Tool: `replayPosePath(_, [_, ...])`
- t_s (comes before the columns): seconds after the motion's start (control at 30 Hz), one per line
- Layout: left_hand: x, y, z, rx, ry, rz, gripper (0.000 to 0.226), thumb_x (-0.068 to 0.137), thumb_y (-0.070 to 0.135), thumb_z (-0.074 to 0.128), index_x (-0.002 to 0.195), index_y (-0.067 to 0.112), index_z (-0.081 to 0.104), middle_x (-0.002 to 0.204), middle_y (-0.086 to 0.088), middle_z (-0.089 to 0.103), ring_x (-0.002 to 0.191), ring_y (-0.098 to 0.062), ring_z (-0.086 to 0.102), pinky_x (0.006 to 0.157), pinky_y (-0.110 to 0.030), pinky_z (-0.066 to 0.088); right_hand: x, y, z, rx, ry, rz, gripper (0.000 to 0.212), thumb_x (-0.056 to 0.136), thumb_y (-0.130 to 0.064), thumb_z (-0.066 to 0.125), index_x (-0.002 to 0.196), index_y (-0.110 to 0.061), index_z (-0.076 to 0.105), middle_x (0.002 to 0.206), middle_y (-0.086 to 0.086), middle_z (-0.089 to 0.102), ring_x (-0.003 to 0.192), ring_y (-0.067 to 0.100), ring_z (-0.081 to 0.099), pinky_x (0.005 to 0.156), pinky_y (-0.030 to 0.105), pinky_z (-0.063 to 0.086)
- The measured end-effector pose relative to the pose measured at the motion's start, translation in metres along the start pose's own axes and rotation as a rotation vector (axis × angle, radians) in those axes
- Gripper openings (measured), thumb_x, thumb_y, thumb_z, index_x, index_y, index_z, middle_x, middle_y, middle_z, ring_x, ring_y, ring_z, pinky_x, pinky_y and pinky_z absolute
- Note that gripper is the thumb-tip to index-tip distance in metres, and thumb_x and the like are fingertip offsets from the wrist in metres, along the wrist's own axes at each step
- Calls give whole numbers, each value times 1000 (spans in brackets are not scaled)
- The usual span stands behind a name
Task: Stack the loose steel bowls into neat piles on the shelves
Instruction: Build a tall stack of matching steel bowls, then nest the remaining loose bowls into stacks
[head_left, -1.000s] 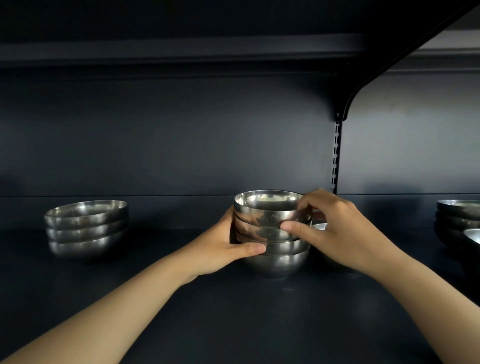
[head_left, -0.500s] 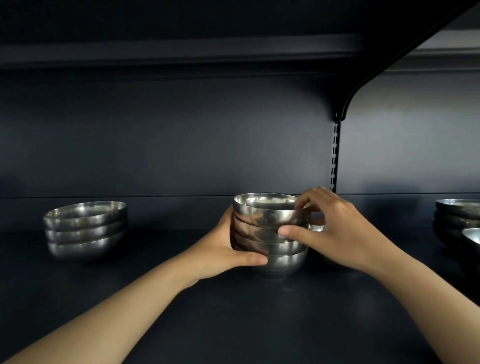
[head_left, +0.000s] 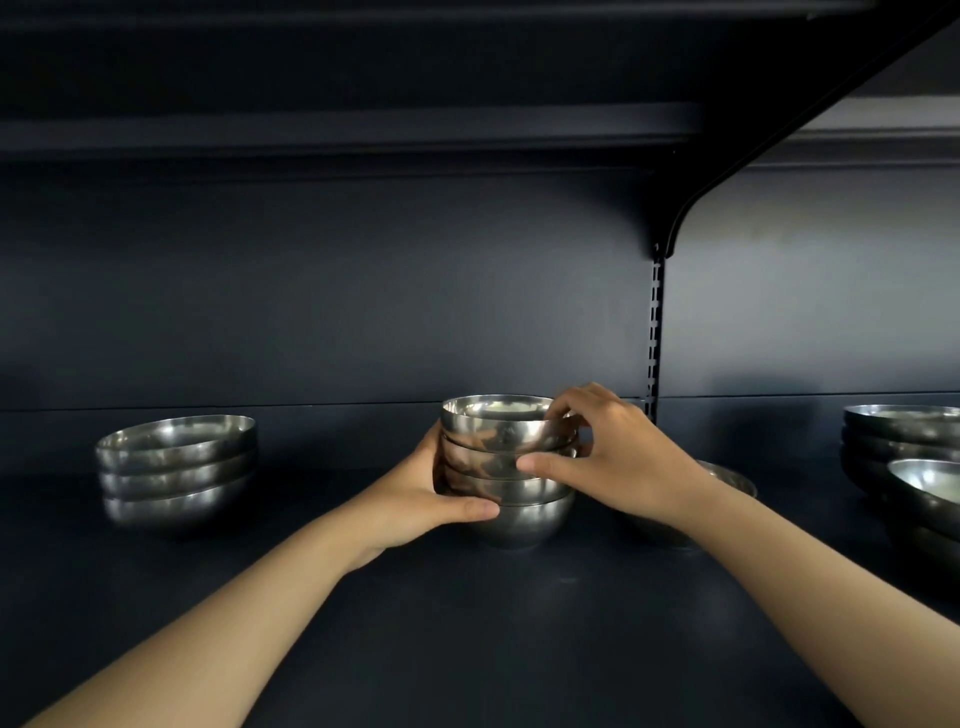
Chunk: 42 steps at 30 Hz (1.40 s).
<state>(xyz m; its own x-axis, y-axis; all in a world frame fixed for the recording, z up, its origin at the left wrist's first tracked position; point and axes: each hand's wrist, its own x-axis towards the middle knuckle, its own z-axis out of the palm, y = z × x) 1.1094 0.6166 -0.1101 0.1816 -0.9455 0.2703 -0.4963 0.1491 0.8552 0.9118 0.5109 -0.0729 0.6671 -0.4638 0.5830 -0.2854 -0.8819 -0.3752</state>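
A pile of several steel bowls (head_left: 511, 470) stands in the middle of the dark shelf (head_left: 467, 623). My left hand (head_left: 415, 491) grips the pile's left side, its thumb across the lowest bowl. My right hand (head_left: 610, 452) holds the pile from the right, with its thumb on the front of the middle bowls and its fingers curled over the top bowl's rim. A single loose bowl (head_left: 727, 480) sits just behind my right wrist, mostly hidden.
A pile of three wider bowls (head_left: 176, 470) stands at the left. At the right edge is another pile (head_left: 901, 441) with a loose bowl (head_left: 930, 491) in front of it. A slotted upright (head_left: 655, 332) and bracket carry the shelf above.
The middle pile has settled lower and a little farther back on the shelf, with both hands still around it. My right fingers have curled further over the top rim.
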Motion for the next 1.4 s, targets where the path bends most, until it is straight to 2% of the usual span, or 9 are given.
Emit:
replayPosePath(0.17, [3,-1,-1,47,13,-1,84,61,29,82,130,46,38,118,24,62,114,5,55,106,-30,41,-5,3,-7,73,9,32,55,63,-62,68,104,-29,53,106,-11,53,97,8,59,85,34,53])
replayPosePath(0.4, [-7,13,2,367,312,-14,117,64,27,85,148,38,4,152,9,26,138,-11,30,114,-39,29,-28,23,-31,-12,3,34,47,75,-50,69,112,-29,50,118,-12,51,105,9,54,89,32,50])
replayPosePath(0.6, [-39,50,57,576,619,433,78,70,19,78,137,31,40,122,25,41,104,7,46,87,-15,41,-61,44,-56,-127,6,9,37,78,-50,67,104,-28,54,103,-14,53,93,7,54,71,17,42])
replayPosePath(0.7, [-36,69,99,682,416,468,54,76,20,76,126,27,55,117,26,41,89,5,52,81,-13,42,-71,50,-66,-257,-13,-15,36,80,-44,66,109,-25,57,106,-8,54,96,13,54,72,19,37])
replayPosePath(0.87, [-2,77,136,855,95,304,48,89,30,61,134,29,46,123,18,41,89,-1,49,84,-23,46,-84,54,-70,-351,-151,57,41,82,-31,65,121,-23,54,114,0,51,101,22,56,80,27,46])
replayPosePath(1.03, [17,77,139,971,9,242,32,89,30,60,121,25,56,113,8,50,99,-13,54,85,-31,48,-82,56,-72,-392,-195,80,33,87,-20,58,119,-18,53,116,4,53,102,25,56,83,33,50])
replayPosePath(1.13, [22,76,137,1002,6,258,10,88,29,61,93,20,61,96,8,53,93,-14,55,78,-27,45,-79,56,-72,-403,-210,84,24,88,-19,56,112,-17,57,114,6,57,102,24,57,81,32,49])
replayPosePath(1.23, [26,74,133,983,9,282,14,88,26,63,77,20,56,83,12,49,81,-8,50,65,-19,34,-77,54,-72,-418,-240,109,16,91,-22,55,103,-16,62,111,7,61,99,24,59,81,34,51])
replayPosePath(1.4, [24,79,126,958,31,348,13,88,30,62,80,20,58,83,14,48,80,-7,51,66,-21,38,-77,48,-84,-417,-233,85,14,92,-23,55,101,-14,62,107,7,62,94,23,60,77,32,49])
